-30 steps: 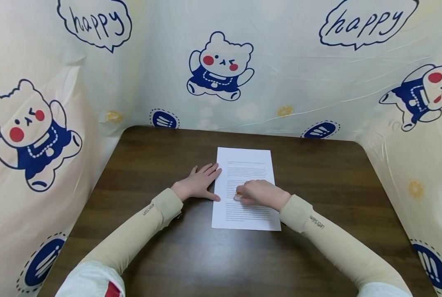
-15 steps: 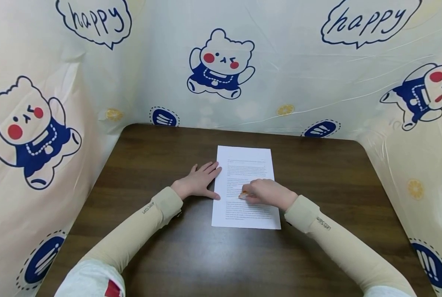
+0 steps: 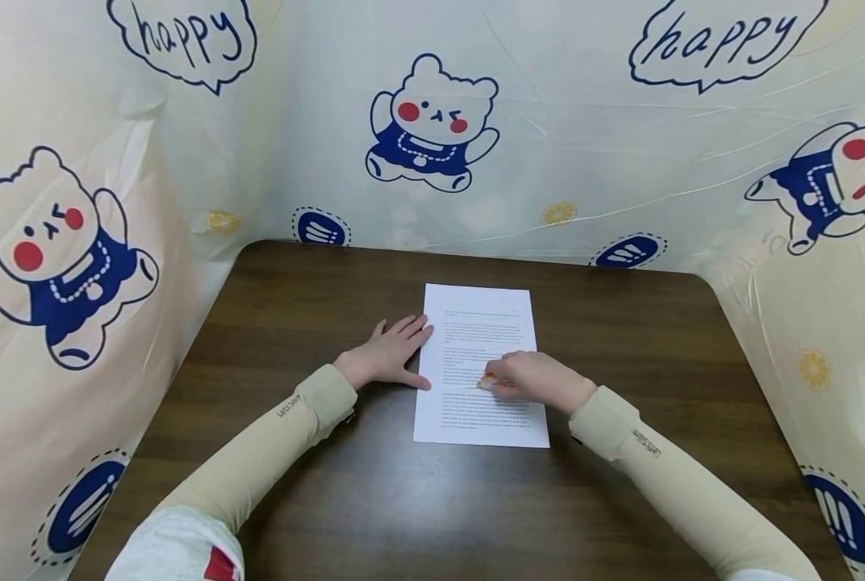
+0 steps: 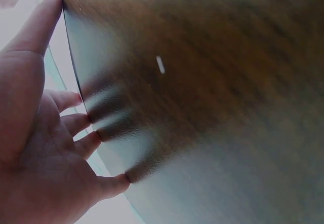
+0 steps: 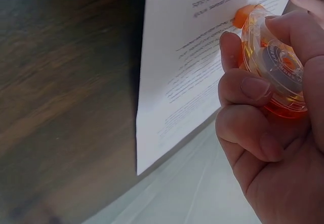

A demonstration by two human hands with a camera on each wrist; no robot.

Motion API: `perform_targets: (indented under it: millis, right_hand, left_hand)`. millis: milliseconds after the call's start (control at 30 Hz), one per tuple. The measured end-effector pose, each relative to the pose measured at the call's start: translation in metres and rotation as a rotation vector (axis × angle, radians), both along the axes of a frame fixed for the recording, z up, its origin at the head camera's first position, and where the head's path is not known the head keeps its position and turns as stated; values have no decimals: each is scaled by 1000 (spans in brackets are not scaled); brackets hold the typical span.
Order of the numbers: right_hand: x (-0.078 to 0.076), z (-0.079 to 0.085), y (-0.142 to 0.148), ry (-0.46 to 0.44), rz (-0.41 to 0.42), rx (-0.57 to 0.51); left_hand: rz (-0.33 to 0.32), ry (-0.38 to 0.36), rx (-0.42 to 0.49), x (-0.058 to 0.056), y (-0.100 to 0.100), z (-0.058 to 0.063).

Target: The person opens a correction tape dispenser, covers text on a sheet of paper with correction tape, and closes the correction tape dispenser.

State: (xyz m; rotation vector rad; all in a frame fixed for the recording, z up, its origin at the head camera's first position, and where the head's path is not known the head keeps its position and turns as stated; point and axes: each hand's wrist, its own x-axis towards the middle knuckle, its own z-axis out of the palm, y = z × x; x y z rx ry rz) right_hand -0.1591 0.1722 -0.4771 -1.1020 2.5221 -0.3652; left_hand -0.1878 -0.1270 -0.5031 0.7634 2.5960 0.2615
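A sheet of white paper with printed lines lies on the dark wooden table. My right hand grips a correction tape dispenser, a clear case with orange parts and a grey reel inside. The dispenser's orange tip is right at the printed text, about mid-page. In the head view the curled fingers cover most of the dispenser. Along the sheet's left edge, my left hand rests with fingers spread and straight, its thumb and fingertips on the paper's margin.
The wooden table extends around the sheet on all sides. A pale cloth with cartoon bears hangs behind the table's far edge and along both sides.
My right hand has slid rightward across the page with the correction tape dispenser, its forearm shifting right too. The left hand and the sheet keep their places.
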Motion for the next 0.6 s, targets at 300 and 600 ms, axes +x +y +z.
perform_targets:
  millis: [300,600]
  right_hand:
    - [3,2,10,5,-23,-4]
    - [8,-1,14,88,-16,9]
  left_hand:
    - [-2,-1,-6,-1,0,2]
    - [20,-18,15,0,1,0]
